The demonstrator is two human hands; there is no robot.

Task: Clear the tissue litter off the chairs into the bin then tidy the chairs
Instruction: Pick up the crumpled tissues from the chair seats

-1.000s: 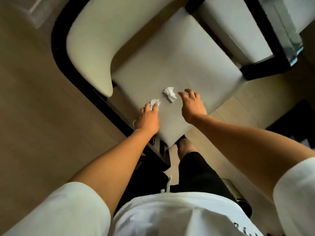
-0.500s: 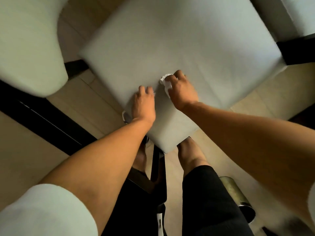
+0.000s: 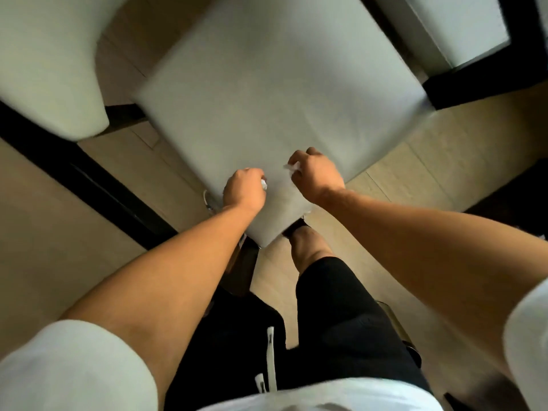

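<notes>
A pale grey chair seat (image 3: 275, 93) fills the upper middle of the head view. Over its near corner my left hand (image 3: 243, 191) is closed around a small white tissue (image 3: 263, 184) that peeks out by the fingers. My right hand (image 3: 315, 173) is closed on a second crumpled tissue (image 3: 292, 168), of which only a white edge shows at the fingertips. Both fists hover just above the seat. No loose tissue shows on the seat surface.
The chair's cream backrest (image 3: 47, 63) with a black frame (image 3: 89, 179) curves at the left. Another pale chair (image 3: 462, 28) with a dark frame stands at the upper right. A round metal bin (image 3: 400, 330) sits on the tan floor behind my right leg.
Both hands have closed on the two tissues and lifted them off the seat, pulling back toward the near corner. The view has shifted closer over the seat.
</notes>
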